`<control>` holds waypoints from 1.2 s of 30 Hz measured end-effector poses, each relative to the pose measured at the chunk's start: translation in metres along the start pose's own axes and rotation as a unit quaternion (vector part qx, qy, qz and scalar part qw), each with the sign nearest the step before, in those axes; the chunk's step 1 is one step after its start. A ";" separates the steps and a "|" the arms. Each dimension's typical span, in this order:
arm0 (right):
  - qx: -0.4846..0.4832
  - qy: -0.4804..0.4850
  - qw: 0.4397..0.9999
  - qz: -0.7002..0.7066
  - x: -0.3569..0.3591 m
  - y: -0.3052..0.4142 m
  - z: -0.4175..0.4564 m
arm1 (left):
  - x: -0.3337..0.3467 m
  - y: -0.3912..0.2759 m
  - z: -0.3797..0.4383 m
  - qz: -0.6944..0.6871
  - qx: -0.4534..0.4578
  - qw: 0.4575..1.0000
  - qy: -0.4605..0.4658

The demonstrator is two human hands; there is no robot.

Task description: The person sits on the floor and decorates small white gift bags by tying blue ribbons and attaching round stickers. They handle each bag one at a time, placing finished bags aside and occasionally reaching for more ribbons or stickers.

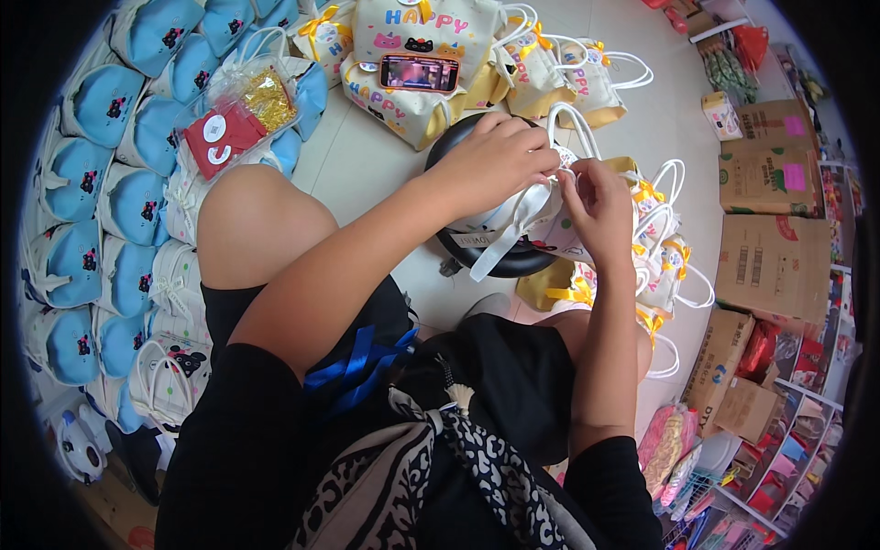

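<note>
A white gift bag with rope handles (577, 127) rests on a round black stool (462, 141) between the person's knees. A white ribbon (526, 213) with writing on it hangs down the bag from below the handles. My left hand (498, 161) pinches the ribbon near the base of the handles. Close against it, my right hand (597, 203) has its thumb and forefinger at the same spot; the fingers hide the ribbon's upper part. Blue ribbons (361, 368) lie over the person's lap.
Rows of blue-topped bags (106, 106) fill the left. Cream bags with yellow bows (426, 34) stand ahead and at right, a phone (419, 73) on one. A clear tray (237, 124) holds red cards and gold shreds. Cardboard boxes (773, 265) and shelves line the far right.
</note>
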State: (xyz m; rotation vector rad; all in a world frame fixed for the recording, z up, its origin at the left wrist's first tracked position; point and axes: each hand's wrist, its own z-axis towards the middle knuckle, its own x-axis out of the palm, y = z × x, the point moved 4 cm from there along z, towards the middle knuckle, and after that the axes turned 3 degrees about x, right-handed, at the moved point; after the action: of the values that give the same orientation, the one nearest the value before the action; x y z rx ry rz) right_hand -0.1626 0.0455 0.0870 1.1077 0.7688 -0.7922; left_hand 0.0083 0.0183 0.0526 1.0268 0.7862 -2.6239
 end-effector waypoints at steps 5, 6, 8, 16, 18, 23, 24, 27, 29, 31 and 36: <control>-0.061 -0.044 0.996 -0.041 0.004 0.004 0.002 | -0.002 -0.004 0.000 0.011 0.023 1.000 0.008; -0.001 -0.050 0.999 0.001 0.005 -0.001 0.002 | -0.002 -0.004 0.000 0.013 0.026 1.000 0.005; 0.093 -0.072 0.984 0.134 0.011 -0.015 0.000 | -0.003 -0.003 0.000 0.017 0.033 0.999 -0.001; 0.278 -0.063 0.763 0.580 0.017 -0.024 -0.003 | 0.000 0.000 -0.001 0.016 0.013 1.000 0.003; 0.246 0.017 0.755 0.608 0.014 -0.020 0.000 | 0.001 0.003 -0.002 0.007 0.001 1.000 0.001; 0.127 0.088 0.945 0.287 0.001 -0.014 -0.004 | 0.000 0.007 -0.001 0.002 -0.017 1.000 -0.001; 0.125 0.096 0.956 0.247 0.000 -0.015 -0.004 | -0.001 0.007 -0.001 -0.007 -0.024 1.000 0.008; 0.147 0.015 0.933 0.327 0.005 -0.011 -0.002 | -0.001 0.005 -0.001 -0.024 -0.034 0.999 0.020; 0.185 -0.052 0.868 0.458 0.007 -0.019 -0.001 | 0.000 0.007 -0.001 -0.021 -0.032 0.999 0.011; 0.234 -0.093 0.766 0.592 0.001 -0.034 0.000 | -0.001 0.010 -0.002 -0.022 -0.049 0.998 0.016; 0.222 -0.128 0.530 0.809 -0.010 -0.080 -0.006 | -0.004 0.016 0.000 -0.054 -0.085 0.995 0.010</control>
State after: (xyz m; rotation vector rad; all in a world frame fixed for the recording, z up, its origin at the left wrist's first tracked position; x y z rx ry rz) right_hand -0.2364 0.0329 0.0567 1.5225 -0.9049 0.5663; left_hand 0.0175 0.0053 0.0490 0.9901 1.0776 -2.5841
